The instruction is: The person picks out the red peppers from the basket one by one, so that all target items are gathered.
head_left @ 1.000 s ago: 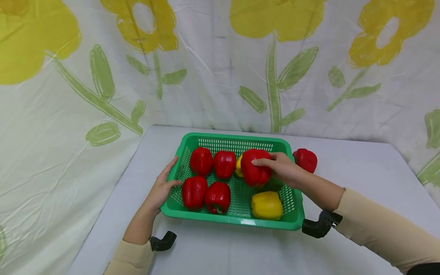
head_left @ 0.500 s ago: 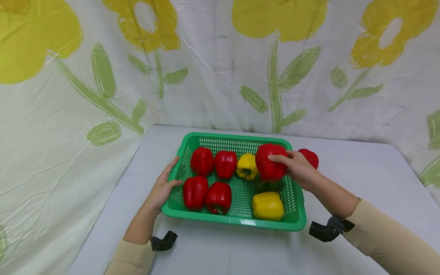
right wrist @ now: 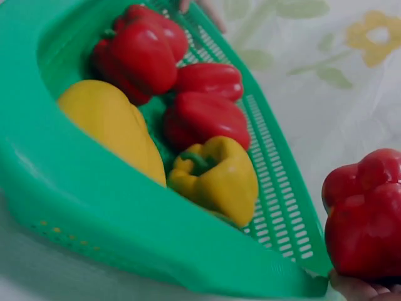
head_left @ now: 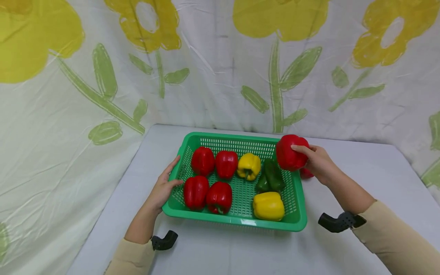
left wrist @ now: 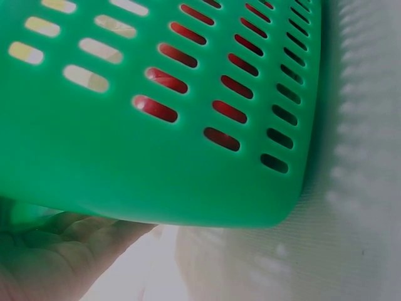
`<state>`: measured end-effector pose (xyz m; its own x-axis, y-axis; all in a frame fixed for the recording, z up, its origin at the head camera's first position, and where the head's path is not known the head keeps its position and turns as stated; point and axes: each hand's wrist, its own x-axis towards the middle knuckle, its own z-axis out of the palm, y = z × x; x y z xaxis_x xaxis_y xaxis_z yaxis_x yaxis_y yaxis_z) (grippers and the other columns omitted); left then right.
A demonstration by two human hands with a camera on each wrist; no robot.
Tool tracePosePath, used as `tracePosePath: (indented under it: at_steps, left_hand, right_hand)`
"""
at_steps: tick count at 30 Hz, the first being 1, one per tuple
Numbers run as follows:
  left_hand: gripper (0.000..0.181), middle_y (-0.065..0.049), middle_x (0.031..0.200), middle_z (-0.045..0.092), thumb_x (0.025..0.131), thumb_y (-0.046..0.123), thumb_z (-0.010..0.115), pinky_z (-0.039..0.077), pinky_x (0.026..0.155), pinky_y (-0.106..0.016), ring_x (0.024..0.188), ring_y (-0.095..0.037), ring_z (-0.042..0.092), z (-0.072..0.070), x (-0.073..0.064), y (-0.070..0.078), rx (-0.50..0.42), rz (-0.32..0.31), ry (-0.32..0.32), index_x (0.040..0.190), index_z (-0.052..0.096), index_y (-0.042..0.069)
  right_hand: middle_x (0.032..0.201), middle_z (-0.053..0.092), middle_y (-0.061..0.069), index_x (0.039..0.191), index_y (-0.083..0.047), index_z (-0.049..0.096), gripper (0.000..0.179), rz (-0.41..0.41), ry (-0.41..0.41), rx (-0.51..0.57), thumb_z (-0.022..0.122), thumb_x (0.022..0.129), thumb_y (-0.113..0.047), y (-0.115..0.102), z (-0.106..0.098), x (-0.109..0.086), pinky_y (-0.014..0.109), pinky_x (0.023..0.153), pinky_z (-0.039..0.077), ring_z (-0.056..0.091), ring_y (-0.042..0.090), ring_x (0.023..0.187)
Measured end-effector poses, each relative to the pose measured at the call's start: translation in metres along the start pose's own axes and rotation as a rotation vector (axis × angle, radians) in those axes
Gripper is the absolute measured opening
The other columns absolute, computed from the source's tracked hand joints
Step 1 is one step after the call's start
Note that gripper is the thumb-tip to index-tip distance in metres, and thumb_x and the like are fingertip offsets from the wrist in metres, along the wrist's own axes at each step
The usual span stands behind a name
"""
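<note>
My right hand (head_left: 319, 162) holds a red bell pepper (head_left: 292, 152) over the back right corner of a green plastic basket (head_left: 233, 220), thumb across its near side. The right wrist view shows this pepper beside the basket's rim, with fingertips (right wrist: 354, 287) beneath it. My left hand (head_left: 163, 189) grips the basket's left rim, its thumb reaching over the inside; the left wrist view has that hand (left wrist: 56, 257) against the basket wall. Inside lie several red bell peppers (head_left: 195, 193) on the left, two yellow bell peppers (head_left: 249, 166) and dark green peppers (head_left: 274, 175) on the right.
Another red bell pepper (head_left: 306, 173) lies on the white table (head_left: 364, 179) outside the basket's right side, partly hidden behind my right hand and the held pepper. A white cloth with printed flowers (head_left: 213, 76) hangs behind the table's back edge.
My right hand has carried the red bell pepper rightward from above the basket's inside to over its right rim, uncovering a yellow pepper and the green peppers. My left hand stays at the rim.
</note>
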<state>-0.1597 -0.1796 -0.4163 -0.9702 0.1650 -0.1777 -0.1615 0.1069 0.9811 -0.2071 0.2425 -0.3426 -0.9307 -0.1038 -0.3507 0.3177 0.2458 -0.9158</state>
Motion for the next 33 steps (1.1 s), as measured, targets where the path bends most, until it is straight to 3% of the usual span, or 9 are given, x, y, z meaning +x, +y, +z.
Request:
tracePosePath:
  at_steps: [6, 16, 28, 30, 33]
  left_hand:
    - [0.075, -0.002, 0.157, 0.013, 0.088, -0.002, 0.043, 0.033, 0.106, -0.048, 0.139, -0.03, 0.027, 0.001, -0.001, -0.001, -0.003, -0.009, 0.004, 0.149, 0.017, 0.031]
    - [0.075, -0.001, 0.157, 0.014, 0.088, -0.003, 0.043, 0.034, 0.105, -0.047, 0.138, -0.029, 0.028, 0.001, -0.001, -0.003, -0.014, 0.0, -0.001, 0.149, 0.017, 0.032]
    - [0.075, -0.002, 0.157, 0.013, 0.088, -0.003, 0.043, 0.032, 0.106, -0.046, 0.139, -0.029, 0.026, 0.001, -0.001, -0.005, -0.015, 0.009, 0.001, 0.15, 0.017, 0.031]
    - [0.075, -0.001, 0.157, 0.012, 0.088, -0.003, 0.043, 0.031, 0.107, -0.046, 0.14, -0.028, 0.024, 0.001, 0.0, -0.006, -0.011, 0.011, 0.003, 0.149, 0.017, 0.031]
    - [0.076, 0.0, 0.157, 0.011, 0.087, -0.003, 0.043, 0.031, 0.107, -0.047, 0.141, -0.028, 0.023, 0.001, 0.0, -0.006, -0.006, 0.015, 0.004, 0.149, 0.017, 0.031]
  right_hand:
    - [0.115, 0.042, -0.008, 0.144, 0.001, 0.016, 0.078, 0.009, 0.002, 0.051, 0.055, 0.09, -0.04, 0.004, -0.014, 0.0, 0.019, 0.079, 0.051, 0.038, 0.015, 0.109]
    - [0.111, 0.04, -0.013, 0.143, -0.004, 0.016, 0.076, 0.033, 0.053, 0.116, 0.058, 0.089, -0.036, 0.02, -0.048, 0.003, 0.016, 0.076, 0.051, 0.038, 0.011, 0.105]
    - [0.106, 0.035, -0.014, 0.148, -0.006, 0.0, 0.092, 0.085, 0.129, 0.083, 0.06, 0.087, -0.04, 0.041, -0.088, 0.014, 0.015, 0.072, 0.051, 0.034, 0.01, 0.101]
    - [0.111, 0.034, -0.012, 0.149, -0.006, -0.003, 0.095, 0.098, 0.144, 0.061, 0.06, 0.087, -0.041, 0.046, -0.093, 0.016, 0.016, 0.071, 0.051, 0.033, 0.01, 0.101]
    - [0.127, 0.031, 0.001, 0.149, -0.004, -0.006, 0.098, 0.11, 0.162, 0.019, 0.059, 0.086, -0.044, 0.052, -0.1, 0.018, 0.016, 0.072, 0.051, 0.032, 0.01, 0.102]
